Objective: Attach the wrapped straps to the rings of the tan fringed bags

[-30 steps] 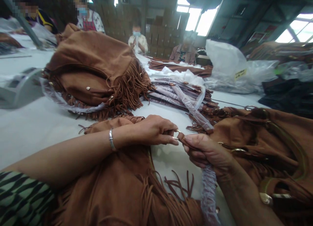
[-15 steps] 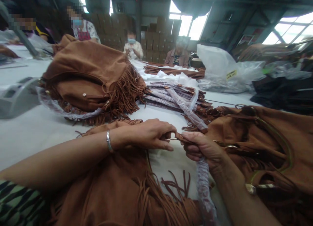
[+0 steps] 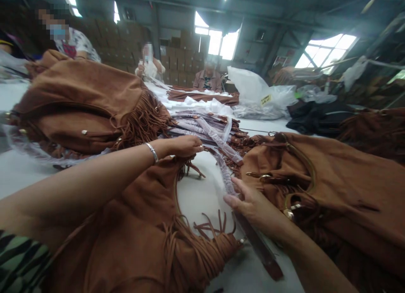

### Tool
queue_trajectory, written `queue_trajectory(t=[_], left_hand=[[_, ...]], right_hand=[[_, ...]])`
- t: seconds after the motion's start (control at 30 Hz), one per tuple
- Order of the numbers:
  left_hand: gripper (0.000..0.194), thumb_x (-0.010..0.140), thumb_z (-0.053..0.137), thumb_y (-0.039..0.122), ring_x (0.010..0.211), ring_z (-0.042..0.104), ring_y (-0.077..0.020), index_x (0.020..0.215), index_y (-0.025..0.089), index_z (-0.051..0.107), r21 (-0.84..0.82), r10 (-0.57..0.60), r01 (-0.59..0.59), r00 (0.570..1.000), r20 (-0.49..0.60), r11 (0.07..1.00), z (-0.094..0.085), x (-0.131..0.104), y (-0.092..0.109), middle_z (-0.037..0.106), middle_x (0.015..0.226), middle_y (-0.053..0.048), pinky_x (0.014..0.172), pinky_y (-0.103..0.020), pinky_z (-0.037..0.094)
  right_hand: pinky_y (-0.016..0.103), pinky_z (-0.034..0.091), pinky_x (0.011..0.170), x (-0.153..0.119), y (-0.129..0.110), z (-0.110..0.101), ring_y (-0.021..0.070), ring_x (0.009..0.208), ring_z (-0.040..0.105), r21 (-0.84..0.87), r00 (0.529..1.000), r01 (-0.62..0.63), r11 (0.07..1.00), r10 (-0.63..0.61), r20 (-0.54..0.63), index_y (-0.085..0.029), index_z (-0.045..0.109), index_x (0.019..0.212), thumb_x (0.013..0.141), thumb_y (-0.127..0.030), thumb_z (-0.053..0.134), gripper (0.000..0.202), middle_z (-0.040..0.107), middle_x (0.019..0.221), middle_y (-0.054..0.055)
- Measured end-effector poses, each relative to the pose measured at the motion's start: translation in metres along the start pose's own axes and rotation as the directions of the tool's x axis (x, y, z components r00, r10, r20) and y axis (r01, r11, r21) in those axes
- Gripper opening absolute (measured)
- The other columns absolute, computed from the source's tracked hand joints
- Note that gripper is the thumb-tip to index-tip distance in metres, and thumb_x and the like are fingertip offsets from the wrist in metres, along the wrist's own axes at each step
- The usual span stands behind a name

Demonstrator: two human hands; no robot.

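Note:
A brown suede bag with long fringe lies in front of me. My left hand, closed, pinches the metal ring end of a bag strap at the bag's upper edge; its fingers partly hide the join. From there the strap, partly wrapped in clear plastic, runs down toward my right hand. My right hand is loosely closed around the strap, thumb and fingers on either side of it. Below that hand the strap's bare dark brown length hangs down over the white table.
A second fringed bag stands at left, and another bag lies at right. Behind my hands are several plastic-wrapped straps. Farther back are a clear plastic bag, dark cloth, and people around the table.
My left hand has moved up and left with the strap's ring end. My right hand has left that end and slid lower along the strap. The view has turned right.

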State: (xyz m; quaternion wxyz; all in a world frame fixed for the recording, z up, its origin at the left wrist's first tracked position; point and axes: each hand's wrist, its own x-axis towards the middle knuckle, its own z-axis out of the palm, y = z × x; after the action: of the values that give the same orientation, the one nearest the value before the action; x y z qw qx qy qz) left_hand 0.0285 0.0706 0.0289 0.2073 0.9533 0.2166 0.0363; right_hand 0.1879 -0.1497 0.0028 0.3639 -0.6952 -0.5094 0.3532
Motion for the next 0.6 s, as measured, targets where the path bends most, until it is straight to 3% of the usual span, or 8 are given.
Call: queue_trajectory(t=[0.1,0.17,0.27,0.37,0.5,0.6], left_hand=[[0.031,0.081,0.046,0.037,0.045,0.037,-0.0087,0.063,0.014,0.058,-0.053,-0.018,0.023,0.997,0.076,0.998,0.003,0.017,-0.012,0.05,0.052,0.002,0.048,-0.022,0.027],[0.03,0.08,0.049,0.036,0.043,0.038,-0.0084,0.062,0.015,0.06,-0.05,-0.027,0.033,0.993,0.116,0.998,0.013,0.026,-0.014,0.052,0.051,0.001,0.048,-0.022,0.027],[0.033,0.081,0.048,0.035,0.045,0.04,-0.0098,0.06,0.013,0.06,0.032,-0.051,0.049,0.995,0.082,0.998,0.035,0.031,-0.009,0.052,0.051,-0.001,0.05,-0.023,0.028],[0.032,0.082,0.05,0.035,0.059,0.049,-0.0147,0.067,0.011,0.063,0.142,-0.035,0.04,0.999,-0.04,0.989,0.049,0.027,0.002,0.057,0.062,-0.007,0.058,-0.026,0.033],[0.024,0.081,0.055,0.029,0.094,0.052,-0.0248,0.086,0.008,0.064,0.245,0.074,-0.019,0.973,-0.219,0.969,0.043,0.012,0.024,0.059,0.095,-0.016,0.08,-0.033,0.036],[0.028,0.086,0.047,0.031,0.096,0.053,-0.0225,0.098,0.011,0.062,0.261,0.171,-0.102,0.951,-0.256,0.96,0.035,-0.015,0.057,0.057,0.101,-0.013,0.083,-0.033,0.039]], right_hand=[[0.028,0.041,0.063,-0.013,0.013,-0.006,0.0188,0.069,0.056,-0.034,0.989,-0.148,0.988,0.148,0.003,-0.017,0.065,0.073,0.058,-0.019,0.071,0.016,0.063,0.068,0.002],[0.024,0.035,0.05,-0.014,0.018,-0.006,0.0124,0.052,0.047,0.035,0.975,-0.216,0.976,0.214,0.057,-0.016,0.061,0.062,0.06,-0.019,0.067,0.007,0.054,0.053,-0.002],[0.02,0.029,0.043,-0.009,0.019,-0.003,0.0077,0.043,0.042,0.171,0.955,-0.284,0.943,0.263,0.136,-0.014,0.061,0.066,0.063,-0.023,0.067,0.01,0.053,0.05,-0.004],[0.018,0.026,0.038,-0.005,0.013,-0.001,0.0059,0.039,0.04,0.286,0.941,-0.328,0.9,0.284,0.186,-0.011,0.062,0.071,0.064,-0.023,0.067,0.014,0.055,0.048,-0.002],[0.017,0.023,0.034,-0.006,0.005,-0.004,0.0055,0.035,0.037,0.403,0.935,-0.353,0.845,0.298,0.194,-0.01,0.062,0.087,0.074,-0.021,0.057,0.017,0.06,0.05,0.0],[0.017,0.03,0.036,-0.006,0.004,-0.004,0.0055,0.037,0.04,0.476,0.936,-0.35,0.807,0.286,0.204,-0.01,0.061,0.088,0.082,-0.019,0.05,0.016,0.061,0.056,0.0]])
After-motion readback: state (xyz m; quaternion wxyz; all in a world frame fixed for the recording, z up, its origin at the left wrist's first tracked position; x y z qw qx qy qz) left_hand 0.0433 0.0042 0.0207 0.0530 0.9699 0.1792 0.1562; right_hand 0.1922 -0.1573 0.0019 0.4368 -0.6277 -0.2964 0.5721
